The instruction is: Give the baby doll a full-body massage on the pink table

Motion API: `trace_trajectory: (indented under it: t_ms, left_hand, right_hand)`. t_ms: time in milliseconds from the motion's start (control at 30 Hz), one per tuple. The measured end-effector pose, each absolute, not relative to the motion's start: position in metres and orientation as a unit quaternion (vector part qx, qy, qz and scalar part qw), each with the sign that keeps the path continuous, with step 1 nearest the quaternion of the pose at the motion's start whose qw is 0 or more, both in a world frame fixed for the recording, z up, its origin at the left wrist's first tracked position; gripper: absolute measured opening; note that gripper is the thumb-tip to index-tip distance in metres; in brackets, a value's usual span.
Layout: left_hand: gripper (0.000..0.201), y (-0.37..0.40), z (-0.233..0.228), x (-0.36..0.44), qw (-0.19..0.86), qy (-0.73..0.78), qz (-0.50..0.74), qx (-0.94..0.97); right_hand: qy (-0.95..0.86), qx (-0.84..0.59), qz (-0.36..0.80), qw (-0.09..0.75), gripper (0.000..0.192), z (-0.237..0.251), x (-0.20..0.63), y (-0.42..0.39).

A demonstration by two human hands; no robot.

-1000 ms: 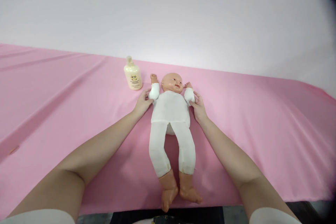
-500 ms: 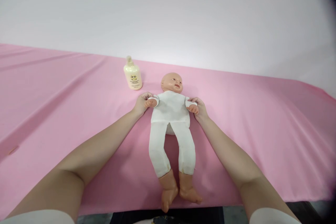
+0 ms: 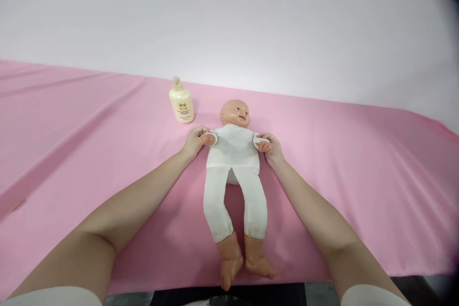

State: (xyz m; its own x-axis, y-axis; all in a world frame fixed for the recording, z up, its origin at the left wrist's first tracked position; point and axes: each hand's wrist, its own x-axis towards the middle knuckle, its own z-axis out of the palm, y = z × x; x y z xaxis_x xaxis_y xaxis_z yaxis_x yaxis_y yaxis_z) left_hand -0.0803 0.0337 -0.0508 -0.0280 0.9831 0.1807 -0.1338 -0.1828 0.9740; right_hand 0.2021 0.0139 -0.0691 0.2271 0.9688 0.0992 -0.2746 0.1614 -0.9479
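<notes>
- Doll (image 3: 233, 153) flat on back, mid pink tabletop (image 3: 358, 177), head away from camera, legs straight toward near edge.
- Left hand (image 3: 194, 142): grip closed on the doll arm on its side, arm pulled down beside torso.
- Right hand (image 3: 274, 148): grip closed on the other doll arm, same pose.
- Lotion bottle (image 3: 181, 101) upright, just beyond left hand, not touching doll.

Open pink sheet (image 3: 358, 177) on worktop to right of doll (image 3: 233, 153): wide, unobstructed. Left side likewise open, apart from cream pump bottle (image 3: 181, 101) upright near doll's head, just beyond left hand (image 3: 193, 142). Narrow gap between bottle and head. Doll's legs lie between both forearms, blocking centre lane at near edge.
</notes>
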Motion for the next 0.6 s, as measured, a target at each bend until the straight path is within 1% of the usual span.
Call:
trace_trajectory:
  t_ms: [67,133,233,467,533,600]
  left_hand:
    - [0.024,0.0334,-0.0506,-0.0793,0.469,0.422,0.588,0.507]
    - [0.025,0.0345,-0.0513,-0.0784,0.471,0.422,0.590,0.502]
    - [0.036,0.0372,-0.0528,-0.0782,0.500,0.408,0.584,0.493]
    - [0.058,0.0382,-0.0551,-0.0807,0.513,0.418,0.588,0.466]
    - [0.064,0.0371,-0.0551,-0.0809,0.508,0.423,0.586,0.469]
    - [0.065,0.0363,-0.0555,-0.0813,0.497,0.417,0.584,0.488]
  right_hand:
    - [-0.398,-0.426,0.478,0.657,0.012,-0.0662,0.1999,0.0119]
    - [-0.405,-0.403,0.480,0.666,0.013,-0.0635,0.1979,0.0106]
    - [-0.417,-0.376,0.480,0.674,0.019,-0.0625,0.1970,0.0115]
    - [-0.370,-0.416,0.471,0.684,0.040,-0.0675,0.2001,0.0142]
    - [-0.377,-0.416,0.467,0.683,0.042,-0.0657,0.1994,0.0116]
    - [-0.391,-0.412,0.467,0.678,0.040,-0.0629,0.1982,0.0090]
